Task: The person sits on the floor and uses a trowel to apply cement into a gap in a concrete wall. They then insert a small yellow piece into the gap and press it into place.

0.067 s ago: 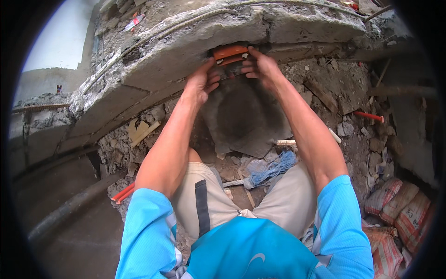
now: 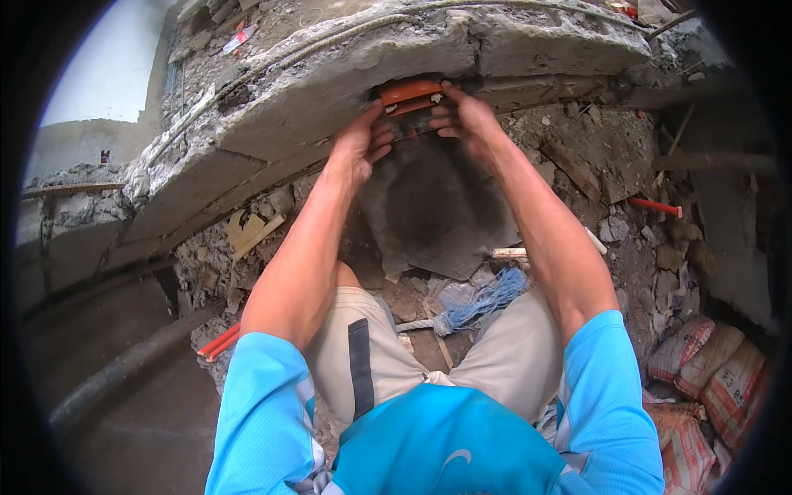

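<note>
An orange plastic box (image 2: 410,91) sits in a rough recess in the edge of a concrete beam (image 2: 322,103), with its lower rim and small whitish bits showing. At its left end, my left hand (image 2: 356,147) presses with the thumb, while the other fingers curl loosely below. My right hand (image 2: 469,122) holds the opposite end, thumb up on the rim and fingers bent underneath. The back of the box is hidden inside the recess. Below both hands lies a dark, dusty basin-like pan (image 2: 425,206).
Blue frayed rope (image 2: 491,299) lies between my knees. Orange tubes (image 2: 219,341) rest at the left, and another orange tube (image 2: 654,206) lies on rubble at the right. Filled woven sacks (image 2: 709,363) are piled at the lower right. Steel rebar (image 2: 330,40) runs along the beam's top.
</note>
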`<state>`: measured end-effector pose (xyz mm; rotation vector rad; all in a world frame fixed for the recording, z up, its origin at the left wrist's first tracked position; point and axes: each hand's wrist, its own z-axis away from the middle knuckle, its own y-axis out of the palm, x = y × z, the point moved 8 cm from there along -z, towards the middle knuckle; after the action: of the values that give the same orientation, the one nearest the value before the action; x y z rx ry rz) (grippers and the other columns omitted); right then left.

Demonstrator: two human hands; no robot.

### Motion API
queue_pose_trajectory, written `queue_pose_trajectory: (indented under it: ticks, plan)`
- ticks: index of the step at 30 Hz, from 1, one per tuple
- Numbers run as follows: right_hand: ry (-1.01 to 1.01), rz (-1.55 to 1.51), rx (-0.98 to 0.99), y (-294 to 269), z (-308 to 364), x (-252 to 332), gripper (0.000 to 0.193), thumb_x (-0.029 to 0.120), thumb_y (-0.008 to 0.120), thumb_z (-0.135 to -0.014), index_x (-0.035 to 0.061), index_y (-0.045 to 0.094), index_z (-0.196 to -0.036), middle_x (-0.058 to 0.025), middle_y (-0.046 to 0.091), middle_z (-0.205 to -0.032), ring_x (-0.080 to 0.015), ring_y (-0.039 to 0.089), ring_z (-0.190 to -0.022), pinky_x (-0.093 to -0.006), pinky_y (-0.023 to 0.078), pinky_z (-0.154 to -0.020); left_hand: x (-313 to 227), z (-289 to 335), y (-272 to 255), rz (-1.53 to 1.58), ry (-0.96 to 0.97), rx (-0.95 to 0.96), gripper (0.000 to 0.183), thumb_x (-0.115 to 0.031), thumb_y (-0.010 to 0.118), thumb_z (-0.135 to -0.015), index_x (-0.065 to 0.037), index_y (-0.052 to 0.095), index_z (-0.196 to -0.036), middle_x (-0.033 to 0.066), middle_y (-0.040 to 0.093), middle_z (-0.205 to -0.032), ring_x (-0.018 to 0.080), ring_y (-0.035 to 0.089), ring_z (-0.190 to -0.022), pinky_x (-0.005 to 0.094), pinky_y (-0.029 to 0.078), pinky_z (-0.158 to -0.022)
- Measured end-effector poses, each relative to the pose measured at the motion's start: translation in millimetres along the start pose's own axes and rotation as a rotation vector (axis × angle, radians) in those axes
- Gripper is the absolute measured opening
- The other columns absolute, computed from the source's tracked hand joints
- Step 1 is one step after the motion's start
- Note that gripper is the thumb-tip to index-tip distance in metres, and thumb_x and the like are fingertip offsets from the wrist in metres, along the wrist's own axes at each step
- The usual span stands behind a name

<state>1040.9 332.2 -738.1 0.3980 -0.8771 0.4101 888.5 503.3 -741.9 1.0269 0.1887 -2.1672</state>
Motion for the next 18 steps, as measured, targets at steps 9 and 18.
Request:
queue_pose_trajectory:
  ticks: [9,18]
  plan:
    - [-0.034,0.032,0.064,0,-4,9,0.075,0.057,0.07,-0.104,-0.0014,0.06,-0.151,-0.023,0.069,-0.137,-0.032,0.073,-0.113,-0.0445,0.06,-0.098,-10,-9,16,0.007,0.038,0.069,0.093,-0.066,0.07,-0.102,0.0,0.043,-0.162,0.0198,0.061,-0.15,0.032,0.057,-0.14,0.047,0.044,-0.119]
    - [-0.032,-0.118,0.091,6,-11,8,0.069,0.048,0.075,-0.103,-0.0021,0.06,-0.148,-0.0225,0.069,-0.132,-0.0319,0.072,-0.113,-0.0428,0.061,-0.098,-16,-4,31,0.123,0.058,0.083,0.091,-0.059,0.07,-0.105,0.005,0.038,-0.16,0.0241,0.058,-0.151,0.0337,0.056,-0.142,0.047,0.044,-0.122]
